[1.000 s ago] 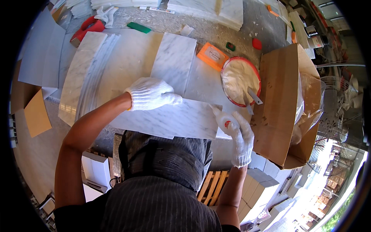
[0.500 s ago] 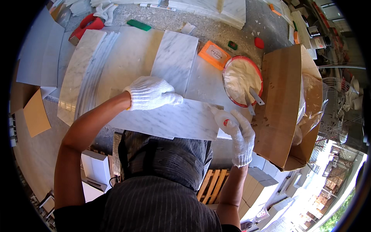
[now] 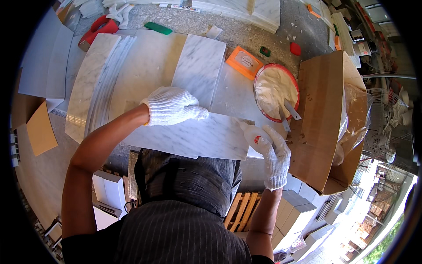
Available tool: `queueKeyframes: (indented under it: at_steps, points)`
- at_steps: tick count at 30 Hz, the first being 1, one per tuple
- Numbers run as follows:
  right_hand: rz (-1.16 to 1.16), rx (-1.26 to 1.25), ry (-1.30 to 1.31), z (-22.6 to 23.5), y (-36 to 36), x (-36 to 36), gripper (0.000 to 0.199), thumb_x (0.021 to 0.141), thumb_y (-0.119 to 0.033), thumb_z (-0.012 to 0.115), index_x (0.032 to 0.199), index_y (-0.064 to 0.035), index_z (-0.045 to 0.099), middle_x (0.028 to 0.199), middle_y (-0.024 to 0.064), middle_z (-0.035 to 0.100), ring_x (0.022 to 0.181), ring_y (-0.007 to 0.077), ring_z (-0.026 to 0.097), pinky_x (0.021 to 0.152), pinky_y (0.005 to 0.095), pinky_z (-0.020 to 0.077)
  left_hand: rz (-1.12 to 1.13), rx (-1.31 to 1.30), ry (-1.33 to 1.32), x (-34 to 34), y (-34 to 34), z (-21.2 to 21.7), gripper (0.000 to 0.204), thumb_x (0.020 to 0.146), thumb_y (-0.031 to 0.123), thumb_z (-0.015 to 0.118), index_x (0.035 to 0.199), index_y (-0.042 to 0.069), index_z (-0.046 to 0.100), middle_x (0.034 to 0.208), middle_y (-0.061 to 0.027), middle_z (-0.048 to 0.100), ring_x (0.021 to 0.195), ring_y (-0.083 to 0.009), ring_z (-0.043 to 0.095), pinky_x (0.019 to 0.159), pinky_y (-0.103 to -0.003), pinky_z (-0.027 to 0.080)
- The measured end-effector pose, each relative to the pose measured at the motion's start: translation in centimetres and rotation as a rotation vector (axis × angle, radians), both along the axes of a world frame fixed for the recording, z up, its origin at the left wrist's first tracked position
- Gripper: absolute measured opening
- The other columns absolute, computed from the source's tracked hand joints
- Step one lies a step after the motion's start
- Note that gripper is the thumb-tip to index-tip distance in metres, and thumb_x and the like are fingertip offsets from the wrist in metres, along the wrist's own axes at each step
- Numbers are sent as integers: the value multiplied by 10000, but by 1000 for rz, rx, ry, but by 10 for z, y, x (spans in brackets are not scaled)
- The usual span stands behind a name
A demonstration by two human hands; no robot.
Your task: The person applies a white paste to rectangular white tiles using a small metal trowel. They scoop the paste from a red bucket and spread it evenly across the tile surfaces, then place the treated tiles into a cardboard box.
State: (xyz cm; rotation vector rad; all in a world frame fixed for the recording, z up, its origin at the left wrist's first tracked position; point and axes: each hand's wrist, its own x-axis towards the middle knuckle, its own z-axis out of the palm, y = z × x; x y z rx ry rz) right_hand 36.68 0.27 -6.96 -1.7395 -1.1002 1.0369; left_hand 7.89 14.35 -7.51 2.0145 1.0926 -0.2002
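Observation:
A white knit glove covers my left hand (image 3: 172, 105), which is closed over the far edge of a grey-veined marble tile (image 3: 206, 135) lying crosswise in front of me. My right hand (image 3: 277, 156), gloved too, wraps round a white squeeze bottle (image 3: 256, 137) with a small red mark. The bottle's nozzle points at the right end of this tile. Beyond my left hand another marble tile (image 3: 200, 59) lies lengthwise on the work surface. My left fingertips are partly hidden by the glove's bulk.
A red-rimmed tub of cream paste (image 3: 273, 86) holds two metal putty knives (image 3: 288, 110). An orange pad (image 3: 243, 62) lies beside it. An open cardboard box (image 3: 316, 123) stands at right, stacked marble tiles (image 3: 94, 83) at left. Farther back are a red tool (image 3: 99, 31) and a green block (image 3: 158, 28).

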Motion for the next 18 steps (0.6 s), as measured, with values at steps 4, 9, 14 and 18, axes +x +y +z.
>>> queueKeyframes:
  at_steps: [4, 9, 14, 18]
  points:
    - [0, 6, -1, -1, 0, 0, 429, 874, -191, 752, 1252, -3, 677, 1088, 137, 690, 942, 168, 643, 825, 307, 530, -4, 2, 5, 1, 0, 0, 566, 950, 567, 507, 822, 64, 734, 787, -177, 686, 763, -377, 659, 729, -483, 484]
    - [3, -2, -5, -2, -1, 2, 439, 883, -216, 736, 1258, 2, 671, 1100, 141, 685, 1000, 178, 640, 879, 326, 519, 6, -13, 2, 1, 1, 3, 569, 946, 576, 512, 822, 68, 737, 790, -171, 692, 766, -374, 662, 730, -477, 485]
    - [-133, -21, 197, -2, -5, 3, 547, 907, -236, 688, 1353, 54, 562, 1166, 158, 660, 999, 187, 639, 831, 303, 536, 17, -13, 10, 1, 0, 1, 544, 944, 566, 534, 828, 76, 741, 791, -158, 697, 773, -360, 665, 733, -458, 483]
    - [-196, 12, 623, 0, -8, -1, 741, 869, -332, 767, 1429, 38, 453, 1117, 122, 634, 886, 174, 623, 709, 270, 518, 11, -16, 36, 2, 0, 4, 498, 950, 536, 560, 834, 88, 743, 793, -134, 704, 776, -332, 670, 739, -427, 479]
